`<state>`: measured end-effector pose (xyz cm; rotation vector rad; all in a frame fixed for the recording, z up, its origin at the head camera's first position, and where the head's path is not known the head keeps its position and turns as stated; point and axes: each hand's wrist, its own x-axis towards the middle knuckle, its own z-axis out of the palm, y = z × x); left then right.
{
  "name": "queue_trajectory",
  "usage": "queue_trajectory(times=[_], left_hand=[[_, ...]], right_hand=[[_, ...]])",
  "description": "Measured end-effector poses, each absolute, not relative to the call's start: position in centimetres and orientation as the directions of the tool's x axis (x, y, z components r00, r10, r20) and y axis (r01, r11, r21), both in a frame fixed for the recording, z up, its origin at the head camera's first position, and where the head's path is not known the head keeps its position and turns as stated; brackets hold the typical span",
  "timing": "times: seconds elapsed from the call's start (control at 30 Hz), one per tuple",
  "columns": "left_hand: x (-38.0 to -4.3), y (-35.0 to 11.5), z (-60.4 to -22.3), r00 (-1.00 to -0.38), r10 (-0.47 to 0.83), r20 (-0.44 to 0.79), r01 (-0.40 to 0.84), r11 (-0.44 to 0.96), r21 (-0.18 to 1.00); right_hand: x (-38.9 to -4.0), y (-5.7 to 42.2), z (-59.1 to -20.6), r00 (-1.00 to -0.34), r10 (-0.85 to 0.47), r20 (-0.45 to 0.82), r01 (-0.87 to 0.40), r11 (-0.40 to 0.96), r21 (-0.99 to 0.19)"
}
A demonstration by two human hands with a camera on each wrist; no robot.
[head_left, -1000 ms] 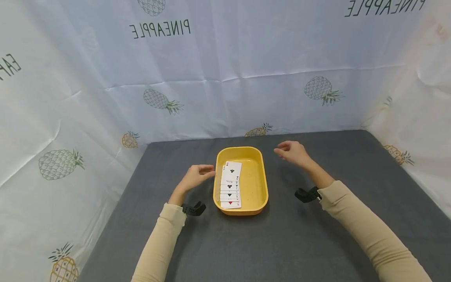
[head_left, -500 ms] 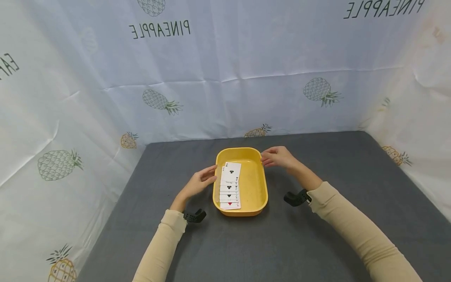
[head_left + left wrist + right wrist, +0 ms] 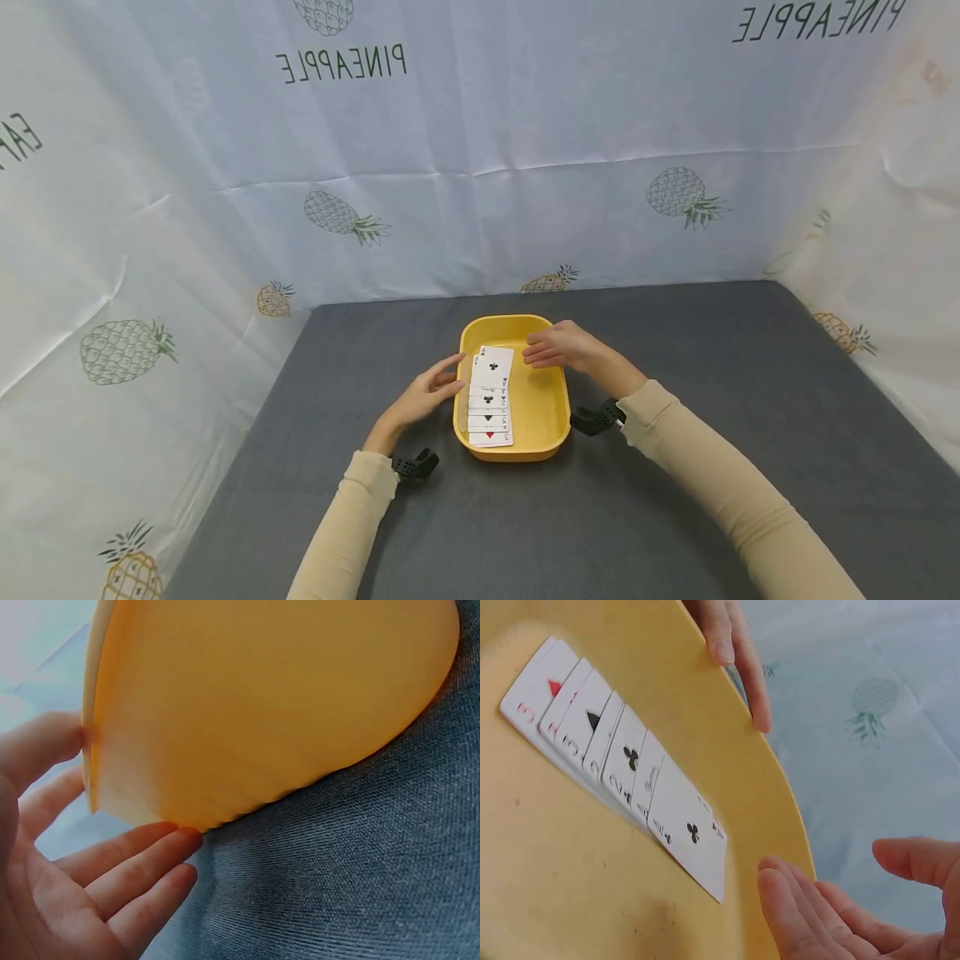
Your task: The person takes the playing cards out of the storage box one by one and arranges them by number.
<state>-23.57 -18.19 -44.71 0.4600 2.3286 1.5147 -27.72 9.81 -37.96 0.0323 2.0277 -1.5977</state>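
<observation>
A yellow plastic tray (image 3: 537, 417) stands on the dark cloth. Along its left side lies an overlapping row of playing cards (image 3: 492, 371), face up, running lengthwise. In the right wrist view, an ace of clubs (image 3: 693, 832) is on top at the row's far end, and a red three (image 3: 536, 701) is at the near end. My left hand (image 3: 422, 398) is at the left wall; in the left wrist view its thumb touches the rim and its extended fingers touch the outer side. My right hand (image 3: 567, 346) hovers over the tray's far right, fingers extended, holding nothing.
A dark grey cloth (image 3: 465, 525) covers the table around the tray. White curtains printed with pineapples (image 3: 678, 187) hang behind and at both sides. Each wrist wears a black strap (image 3: 416, 464) below a beige sleeve.
My right hand has moved left from beside the tray to over its right part. My left hand's fingers have spread at the left rim. The cards lie as before.
</observation>
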Motion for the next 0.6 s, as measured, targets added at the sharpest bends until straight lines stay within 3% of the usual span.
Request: queue_trajectory(times=[0.2, 0.6], left_hand=[[-23.5, -18.2, -44.5, -0.891, 0.446, -0.084, 0.097, 0.367, 0.925], [-23.8, -18.2, -44.9, -0.895, 0.439, -0.079, 0.096, 0.36, 0.928]], right_hand=[[-28.5, 7.9, -38.4, -0.809, -0.238, -0.538, 0.503, 0.195, -0.842], [-29.7, 5.2, -39.6, -0.735, -0.061, -0.676, 0.656, 0.189, -0.73]])
